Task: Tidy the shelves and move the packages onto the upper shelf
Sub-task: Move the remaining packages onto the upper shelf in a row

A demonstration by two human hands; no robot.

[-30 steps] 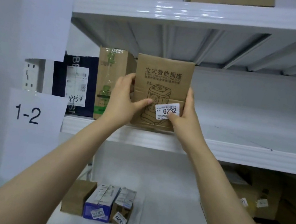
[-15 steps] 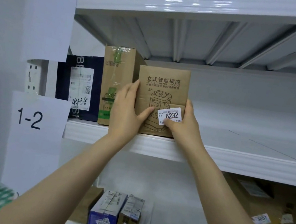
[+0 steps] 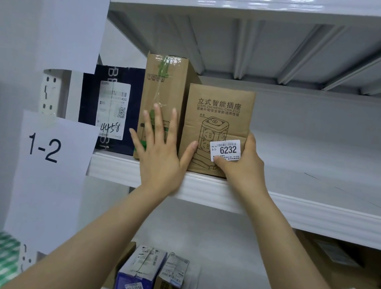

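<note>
A brown carton labelled 6232 [image 3: 218,114] stands upright on the white shelf [image 3: 298,210] marked 1-2, close beside a taller taped brown carton [image 3: 164,81]. My right hand [image 3: 240,166] grips the 6232 carton's lower right corner, thumb on its white label. My left hand [image 3: 161,150] is spread with straight fingers in front of the taller carton, its thumb touching the 6232 carton's lower left. A dark blue box marked 4458 [image 3: 108,107] stands at the shelf's left end.
Right of the cartons the 1-2 shelf runs bare to the frame edge. Below, a blue and white box [image 3: 138,272] and a small box marked 2009 [image 3: 170,282] stand on the lower shelf. Brown cartons [image 3: 346,286] sit lower right. The upper shelf [image 3: 255,0] overhangs.
The 6232 carton has gone from held in front of the shelf to standing on it. My left hand has let go of its side and spread open.
</note>
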